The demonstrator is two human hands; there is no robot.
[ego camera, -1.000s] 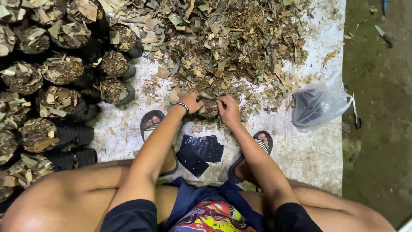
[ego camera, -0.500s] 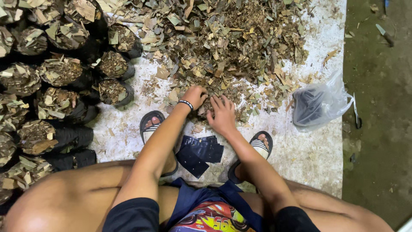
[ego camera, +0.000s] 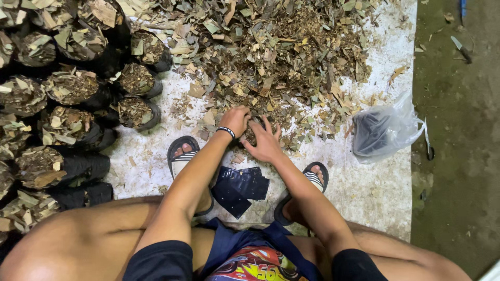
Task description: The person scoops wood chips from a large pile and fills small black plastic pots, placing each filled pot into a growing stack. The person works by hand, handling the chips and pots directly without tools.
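Note:
A wide pile of dry leaf and wood chips (ego camera: 281, 57) lies on a white sheet (ego camera: 375, 187). My left hand (ego camera: 235, 119), with a dark wristband, is closed at the near edge of the pile, gripping a small dark bag that is mostly hidden. My right hand (ego camera: 265, 141) is spread flat on the chips beside it, pressing on the same spot. A stack of flat empty black bags (ego camera: 239, 186) lies between my sandalled feet.
Several black bags filled with chips (ego camera: 67, 125) stand in rows at the left. A clear plastic bag with dark contents (ego camera: 383, 130) lies at the right. Bare dark floor (ego camera: 458, 156) runs along the right of the sheet.
Both hands drew a little closer to me and came together at the pile's near edge. My right hand went from pinching to lying spread on the chips.

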